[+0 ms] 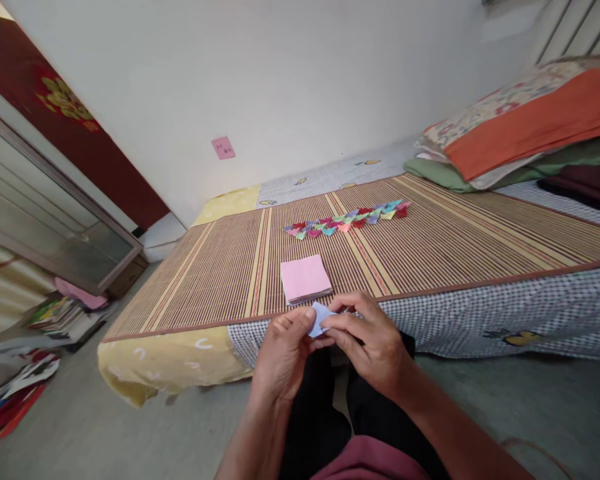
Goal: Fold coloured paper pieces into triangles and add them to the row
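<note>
A small folded light-blue paper [319, 319] is held between both hands over the front edge of the bed. My left hand [286, 347] pinches its left side between thumb and fingers. On its right side, the fingers of my right hand [370, 340] close on the paper. Just beyond my hands, a stack of square paper with a pink top sheet [306, 279] lies on the striped mat [220, 280]. Farther back, several small folded papers in many colours [350, 219] sit in rows on the mat.
Folded bedding with an orange layer [535, 127] is piled at the bed's right back. A pink note [223, 148] hangs on the white wall. A glass-fronted cabinet [45, 193] and stacked papers [60, 320] are at the left.
</note>
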A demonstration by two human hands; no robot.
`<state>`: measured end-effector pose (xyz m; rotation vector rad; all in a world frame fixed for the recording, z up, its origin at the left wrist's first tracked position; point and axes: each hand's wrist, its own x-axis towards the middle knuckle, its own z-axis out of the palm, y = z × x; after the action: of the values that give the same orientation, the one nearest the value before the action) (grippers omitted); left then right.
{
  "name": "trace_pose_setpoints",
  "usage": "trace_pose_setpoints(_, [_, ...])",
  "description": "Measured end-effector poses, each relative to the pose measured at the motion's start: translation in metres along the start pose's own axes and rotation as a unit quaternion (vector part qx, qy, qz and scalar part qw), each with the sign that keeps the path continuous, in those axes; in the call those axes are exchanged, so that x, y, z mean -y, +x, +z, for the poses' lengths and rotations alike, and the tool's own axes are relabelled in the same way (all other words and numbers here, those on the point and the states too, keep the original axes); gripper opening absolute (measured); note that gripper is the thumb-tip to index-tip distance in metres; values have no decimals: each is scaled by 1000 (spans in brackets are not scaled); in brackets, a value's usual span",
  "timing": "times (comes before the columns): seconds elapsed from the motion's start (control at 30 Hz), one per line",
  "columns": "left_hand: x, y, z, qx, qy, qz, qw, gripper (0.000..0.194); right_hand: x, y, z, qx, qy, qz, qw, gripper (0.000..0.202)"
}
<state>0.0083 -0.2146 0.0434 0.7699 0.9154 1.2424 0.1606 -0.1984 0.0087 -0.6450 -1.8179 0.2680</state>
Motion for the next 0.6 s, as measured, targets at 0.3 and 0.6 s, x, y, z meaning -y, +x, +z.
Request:
trace_pose_setpoints(0.3, [-2,-6,3,40,92,58,993,21,12,7,2,-31,42,93,994,15])
trace_pose_setpoints(0.6, [-3,-6,-1,57,66,33,996,21,7,6,0,-15,50,93,994,15])
